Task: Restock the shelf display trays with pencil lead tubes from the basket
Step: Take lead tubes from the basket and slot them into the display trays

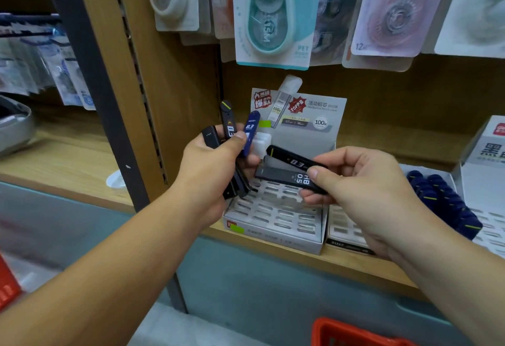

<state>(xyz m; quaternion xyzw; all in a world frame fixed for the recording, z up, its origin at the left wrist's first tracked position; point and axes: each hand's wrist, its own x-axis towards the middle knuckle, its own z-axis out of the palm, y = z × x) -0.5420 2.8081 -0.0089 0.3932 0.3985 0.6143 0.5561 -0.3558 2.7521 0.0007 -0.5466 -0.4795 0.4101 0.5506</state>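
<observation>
My left hand (pixel 211 170) grips a fan of several pencil lead tubes (pixel 229 124), black and dark blue, marked 0.3. My right hand (pixel 360 181) pinches two black tubes (pixel 289 173), one marked 0.3 and one HB 0.5, lying roughly level. Both hands hover over a white display tray (pixel 276 217) with rows of mostly bare slots on the wooden shelf; a few white-capped tubes (pixel 261 140) stand at its back. To the right, a second tray (pixel 344 232) holds several dark blue tubes (pixel 445 198). The red basket (pixel 352 333) shows at the bottom edge.
Correction tape packs (pixel 270 15) hang on the panel above the trays. A header card (pixel 306 116) stands behind the left tray. A dark upright post (pixel 109 105) divides the shelving at left. Another white box (pixel 489 154) sits at far right. A red object (pixel 8 285) is at the left edge.
</observation>
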